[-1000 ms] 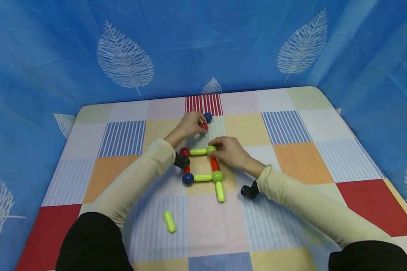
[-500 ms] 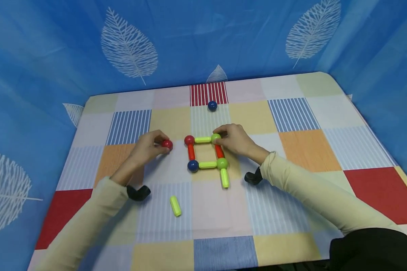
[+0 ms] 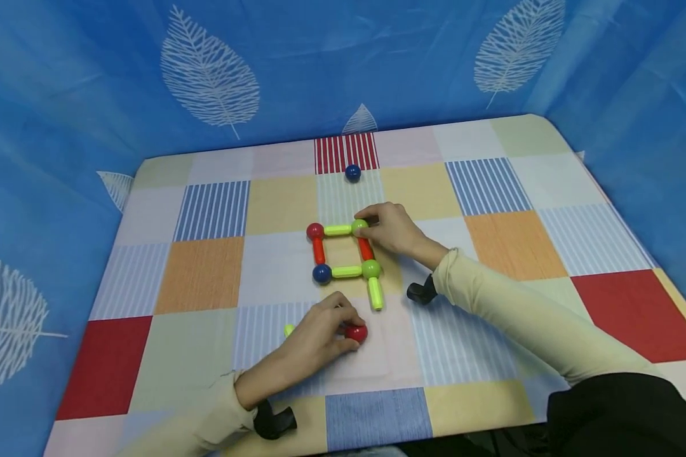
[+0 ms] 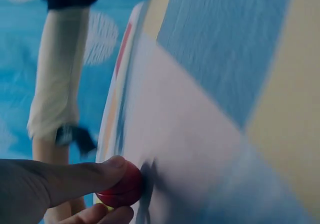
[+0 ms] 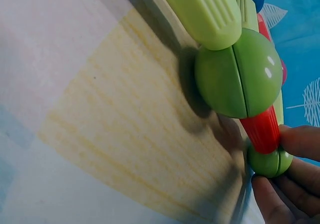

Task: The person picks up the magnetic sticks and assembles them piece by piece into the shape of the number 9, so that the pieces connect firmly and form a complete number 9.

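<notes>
My left hand pinches a red ball between thumb and fingers, just nearer than the square frame of rods and balls. In the left wrist view, the thumb presses on the red ball. My right hand grips the green ball at the frame's far right corner. The right wrist view shows these fingers around that green ball, with a red rod joined to it. A yellow-green rod sticks out from the near right green ball toward the left hand.
A blue ball lies beyond the frame. Part of a loose yellow-green rod shows behind the left hand. The frame's left corners are a red ball and a blue ball. A patchwork cloth covers the table.
My left hand has carried the red ball from beside the far blue ball, out to the left, then toward the near side and right. My right hand has stayed on the green corner ball.
</notes>
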`<state>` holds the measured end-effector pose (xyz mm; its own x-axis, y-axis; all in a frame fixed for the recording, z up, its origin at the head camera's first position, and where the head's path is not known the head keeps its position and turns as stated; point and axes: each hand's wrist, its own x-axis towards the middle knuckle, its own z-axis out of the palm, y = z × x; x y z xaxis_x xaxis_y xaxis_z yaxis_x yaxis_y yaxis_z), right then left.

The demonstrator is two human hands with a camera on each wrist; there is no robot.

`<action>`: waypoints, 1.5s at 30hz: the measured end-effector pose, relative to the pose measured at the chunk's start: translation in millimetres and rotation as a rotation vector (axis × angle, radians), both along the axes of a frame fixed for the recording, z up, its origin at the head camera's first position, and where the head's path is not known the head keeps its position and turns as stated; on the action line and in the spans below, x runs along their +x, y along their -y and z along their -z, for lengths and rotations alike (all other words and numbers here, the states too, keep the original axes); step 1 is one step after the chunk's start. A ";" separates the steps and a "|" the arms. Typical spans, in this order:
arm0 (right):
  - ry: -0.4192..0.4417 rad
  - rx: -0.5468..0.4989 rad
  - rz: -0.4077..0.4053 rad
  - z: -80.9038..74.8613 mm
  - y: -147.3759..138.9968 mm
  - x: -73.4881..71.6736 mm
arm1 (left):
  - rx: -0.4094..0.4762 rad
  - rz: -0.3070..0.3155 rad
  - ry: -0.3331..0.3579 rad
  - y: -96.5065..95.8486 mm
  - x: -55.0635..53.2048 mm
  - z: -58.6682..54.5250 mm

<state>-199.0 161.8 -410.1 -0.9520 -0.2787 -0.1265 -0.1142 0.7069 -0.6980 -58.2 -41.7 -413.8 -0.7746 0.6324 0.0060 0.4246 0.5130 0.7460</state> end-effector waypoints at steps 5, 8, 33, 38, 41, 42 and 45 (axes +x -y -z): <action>0.002 -0.002 0.004 -1.3 1.5 -1.0 | -0.032 0.051 -0.031 -23.7 2.8 0.6; 0.010 -0.009 0.005 -1.4 2.1 -0.5 | -0.046 0.051 -0.059 -30.1 1.8 1.2; 0.025 -0.003 0.002 -2.8 -1.0 -1.1 | 0.008 0.127 -0.091 26.1 -14.3 -18.8; 0.027 0.002 -0.001 -2.0 -1.5 -1.8 | -0.143 0.197 -0.071 76.0 -10.2 -17.6; 0.027 0.006 -0.010 -0.7 -0.9 -1.6 | -0.171 0.224 -0.053 90.0 -4.5 -10.2; 0.026 0.005 -0.012 -0.3 -0.7 -1.5 | -0.169 0.228 -0.059 92.2 -3.0 -7.4; 0.018 0.004 -0.018 1.1 0.5 -1.6 | -0.154 0.217 -0.109 94.2 -0.3 0.1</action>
<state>-200.5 161.3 -411.2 -0.9443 -0.2953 -0.1451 -0.1141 0.7076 -0.6973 -58.5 -136.0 -414.0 -0.6210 0.7833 -0.0274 0.6100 0.5050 0.6106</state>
